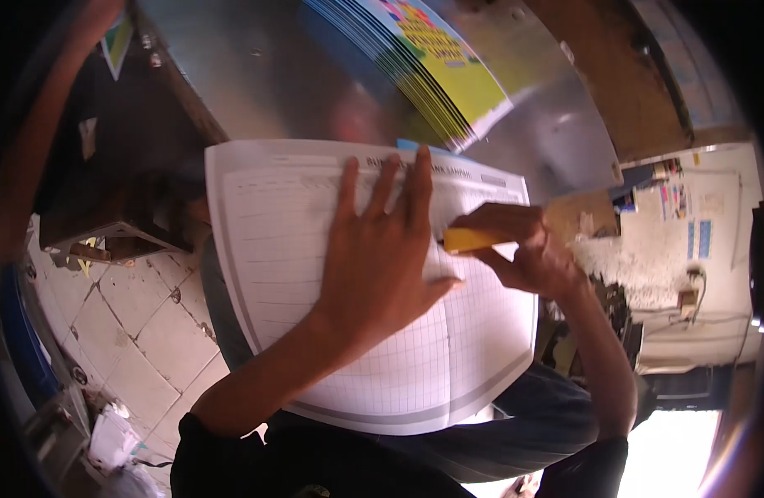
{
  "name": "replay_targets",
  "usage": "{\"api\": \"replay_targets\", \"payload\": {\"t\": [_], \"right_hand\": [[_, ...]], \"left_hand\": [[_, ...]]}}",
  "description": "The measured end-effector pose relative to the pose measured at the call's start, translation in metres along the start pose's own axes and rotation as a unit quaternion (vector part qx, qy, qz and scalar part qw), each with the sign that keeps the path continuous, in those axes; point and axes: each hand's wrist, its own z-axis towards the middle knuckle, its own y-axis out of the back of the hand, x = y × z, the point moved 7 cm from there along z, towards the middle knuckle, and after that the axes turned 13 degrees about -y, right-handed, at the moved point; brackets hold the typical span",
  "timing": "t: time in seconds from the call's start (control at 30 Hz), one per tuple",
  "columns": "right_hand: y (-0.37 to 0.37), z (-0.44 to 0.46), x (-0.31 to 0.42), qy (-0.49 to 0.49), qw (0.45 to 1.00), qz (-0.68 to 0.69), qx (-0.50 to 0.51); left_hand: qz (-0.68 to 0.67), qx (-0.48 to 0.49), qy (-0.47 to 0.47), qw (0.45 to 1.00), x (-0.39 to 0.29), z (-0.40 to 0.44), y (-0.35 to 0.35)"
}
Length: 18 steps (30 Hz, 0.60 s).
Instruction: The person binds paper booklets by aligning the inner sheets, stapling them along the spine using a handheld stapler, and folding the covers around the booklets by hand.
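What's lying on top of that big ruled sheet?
The left hand lies spread on the sheet; the right hand holds something yellow over it. Anything printed beneath them is hidden.

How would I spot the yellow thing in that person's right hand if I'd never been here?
Find the large printed sheet, nearer the person than the stack of booklets. Over its right side, the right hand grips a small yellow tool. Unlike the top booklet with its multicoloured, printed cover, its visible part looks plain yellow.
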Motion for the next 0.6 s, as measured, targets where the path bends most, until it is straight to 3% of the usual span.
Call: {"api": "replay_targets", "payload": {"t": [0.03, 0.2, 0.3, 0.4, 0.57, 0.6], "right_hand": [[0.002, 0.0, 0.004, 0.026, 0.999, 0.011, -0.024], [-0.002, -0.004, 0.007, -0.039, 0.999, -0.012, -0.01], [-0.004, -0.009, 0.007, -0.001, 1.0, -0.013, -0.027], [-0.008, -0.013, 0.005, 0.103, 0.989, 0.016, -0.107], [-0.008, -0.007, -0.002, 0.142, 0.983, 0.09, -0.074], [-0.007, -0.004, -0.004, 0.111, 0.987, 0.111, -0.039]], "left_hand": [[-0.002, 0.0, 0.0, 1.0, 0.001, -0.001, -0.002], [0.015, 0.016, -0.007, 1.0, 0.002, 0.0, -0.004], [0.024, 0.008, -0.02, 0.999, 0.003, -0.001, 0.0], [0.04, 0.011, -0.031, 0.999, 0.001, 0.0, 0.002], [0.031, 0.009, -0.031, 0.999, 0.003, -0.002, 0.0], [0.029, 0.013, -0.032, 0.999, 0.002, -0.003, -0.001]]}}
